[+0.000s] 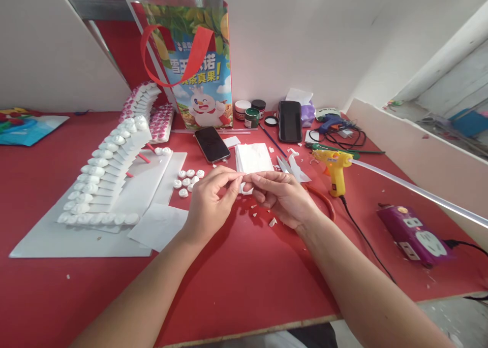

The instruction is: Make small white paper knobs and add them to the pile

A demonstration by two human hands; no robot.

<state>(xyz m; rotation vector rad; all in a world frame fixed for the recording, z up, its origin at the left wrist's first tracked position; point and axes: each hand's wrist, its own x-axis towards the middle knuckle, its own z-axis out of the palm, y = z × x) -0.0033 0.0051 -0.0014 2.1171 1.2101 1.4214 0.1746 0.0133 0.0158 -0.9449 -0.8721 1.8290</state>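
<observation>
My left hand (211, 195) and my right hand (284, 195) meet above the red table (244, 266). Both pinch a small white paper piece (245, 186) between thumbs and fingertips. Just beyond them lies a stack of white tissue (253, 158). Several rolled white paper balls (186, 179) lie left of the hands. Further left a white stepped paper model (110, 175) edged with such balls stands on a white sheet (49, 239).
A yellow glue gun (335, 167) stands to the right, its cord running to a purple power strip (415, 233). A phone (211, 144), scissors (287, 165), paint jars (251, 115), a printed bag (198, 58) and a tangle of cables (339, 132) sit behind. White scraps dot the table.
</observation>
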